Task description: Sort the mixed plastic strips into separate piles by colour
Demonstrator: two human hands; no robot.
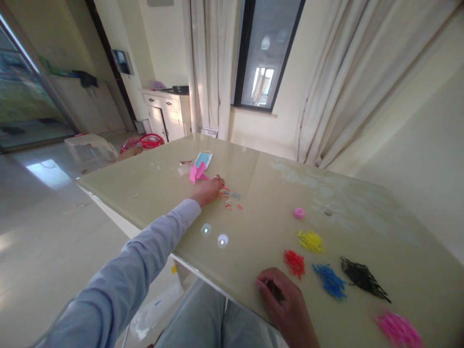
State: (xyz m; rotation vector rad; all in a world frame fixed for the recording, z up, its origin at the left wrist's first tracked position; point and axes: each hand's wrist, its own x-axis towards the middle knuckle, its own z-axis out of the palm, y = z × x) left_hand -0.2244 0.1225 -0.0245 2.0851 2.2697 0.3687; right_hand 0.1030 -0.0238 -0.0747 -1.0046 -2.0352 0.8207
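Note:
My left hand reaches across the table with fingertips down at a few small scattered red, blue and clear pieces; whether it pinches one is hidden. Just behind it lies a pink folded paper. My right hand rests at the near edge with fingers curled together; what it holds, if anything, cannot be made out. Beside it are piles of small strands: red, blue, yellow, black and pink.
A blue face mask and a small flat item lie at the table's far left. A small pink roll sits behind the yellow pile. Past the table stand a white cabinet and a pale plastic chair.

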